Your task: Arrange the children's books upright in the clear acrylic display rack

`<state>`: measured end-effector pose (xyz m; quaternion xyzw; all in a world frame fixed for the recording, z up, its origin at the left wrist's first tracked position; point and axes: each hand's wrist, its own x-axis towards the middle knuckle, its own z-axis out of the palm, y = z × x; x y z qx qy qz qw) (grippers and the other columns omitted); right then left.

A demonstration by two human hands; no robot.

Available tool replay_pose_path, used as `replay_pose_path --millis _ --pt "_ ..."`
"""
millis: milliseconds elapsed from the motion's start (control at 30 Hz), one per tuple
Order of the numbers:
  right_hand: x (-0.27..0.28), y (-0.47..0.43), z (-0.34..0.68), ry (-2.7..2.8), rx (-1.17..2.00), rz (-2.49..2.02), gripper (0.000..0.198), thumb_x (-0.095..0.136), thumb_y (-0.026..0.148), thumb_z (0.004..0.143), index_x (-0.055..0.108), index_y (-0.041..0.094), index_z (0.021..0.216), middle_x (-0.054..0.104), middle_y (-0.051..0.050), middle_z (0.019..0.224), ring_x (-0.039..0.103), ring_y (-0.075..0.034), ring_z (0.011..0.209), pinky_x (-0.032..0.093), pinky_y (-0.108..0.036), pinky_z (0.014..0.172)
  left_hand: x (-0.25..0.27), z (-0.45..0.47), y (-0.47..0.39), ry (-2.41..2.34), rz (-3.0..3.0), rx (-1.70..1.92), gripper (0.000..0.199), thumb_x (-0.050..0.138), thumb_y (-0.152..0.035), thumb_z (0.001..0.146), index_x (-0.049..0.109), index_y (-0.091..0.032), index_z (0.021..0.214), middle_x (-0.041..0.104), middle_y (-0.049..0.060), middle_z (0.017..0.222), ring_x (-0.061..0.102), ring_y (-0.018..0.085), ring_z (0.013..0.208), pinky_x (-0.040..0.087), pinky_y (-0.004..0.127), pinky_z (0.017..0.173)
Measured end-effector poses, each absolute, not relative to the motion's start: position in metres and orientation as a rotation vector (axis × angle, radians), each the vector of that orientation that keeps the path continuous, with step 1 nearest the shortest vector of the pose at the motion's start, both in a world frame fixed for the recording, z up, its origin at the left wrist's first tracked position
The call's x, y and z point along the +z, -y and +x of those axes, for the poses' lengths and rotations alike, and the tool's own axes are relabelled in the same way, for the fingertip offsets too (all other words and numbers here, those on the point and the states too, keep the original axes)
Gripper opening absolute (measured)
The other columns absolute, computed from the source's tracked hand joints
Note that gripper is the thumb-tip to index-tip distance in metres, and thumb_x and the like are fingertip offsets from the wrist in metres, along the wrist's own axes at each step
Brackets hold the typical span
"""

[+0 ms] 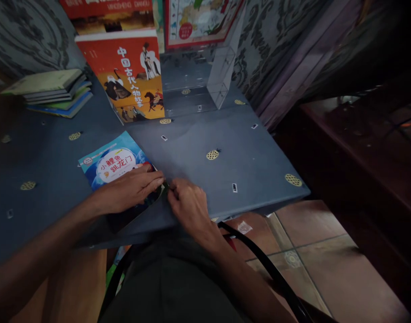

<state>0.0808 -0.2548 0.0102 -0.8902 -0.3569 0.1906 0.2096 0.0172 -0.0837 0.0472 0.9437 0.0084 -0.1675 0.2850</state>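
A blue children's book (116,154) with red Chinese lettering in a white oval lies closed on the cloth-covered table (252,166), near its front edge. Across the lower right part of its cover rests my left hand (140,186), palm down with the fingers stretched out together. My right hand (188,202) is closed at the book's right edge, thumb and bent forefinger pinching there close to the left fingertips. A small dark green bit shows between the two hands. My own fingers hide the exact spot of the pinch and part of the cover.
An orange book (138,80) stands upright in a clear acrylic display rack (220,76) at the back, with other books above it. Several books form a stack (54,89) at the back left. A black strap (259,255) curves beside my right forearm over the tiled floor (313,255).
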Motion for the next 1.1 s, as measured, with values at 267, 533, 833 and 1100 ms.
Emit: replay_pose_path --millis 267,533,833,1100 --pt "0.010 0.256 0.083 1.004 0.511 -2.434 0.017 0.053 0.017 0.097 0.069 0.020 0.100 0.074 -0.004 0.088 0.065 -0.017 0.078 0.033 -0.027 0.063 0.046 0.019 0.078 -0.025 2.456 -0.498 0.041 0.033 -0.045 0.102 0.063 -0.025 0.121 0.059 0.005 0.098 0.059 0.022 0.095 0.050 0.034 0.083" --pt "0.002 0.270 0.092 1.005 0.379 -2.336 0.018 0.054 0.014 0.094 0.070 0.019 0.102 0.072 -0.004 0.085 0.064 -0.017 0.073 0.039 -0.027 0.065 0.031 0.012 0.090 -0.150 2.617 -0.345 0.048 0.046 -0.039 0.098 0.048 -0.024 0.144 0.062 0.009 0.112 0.061 0.026 0.102 0.049 0.040 0.091" --pt "-0.014 0.279 0.076 1.332 0.111 -2.020 0.023 0.052 0.012 0.097 0.070 0.021 0.107 0.074 -0.006 0.092 0.061 -0.023 0.091 0.049 -0.034 0.081 0.019 0.004 0.090 -0.230 2.533 -0.195 0.053 0.054 -0.033 0.096 0.044 -0.020 0.146 0.067 0.009 0.114 0.062 0.026 0.110 0.049 0.041 0.096" --pt "-0.017 0.270 0.090 1.303 0.055 -2.071 0.013 0.063 0.018 0.094 0.074 0.025 0.093 0.075 -0.002 0.082 0.061 -0.021 0.079 0.043 -0.032 0.073 0.020 -0.002 0.080 -0.291 2.569 0.033 0.025 0.050 -0.028 0.099 0.062 -0.022 0.121 0.066 0.005 0.109 0.063 0.020 0.100 0.051 0.034 0.091"
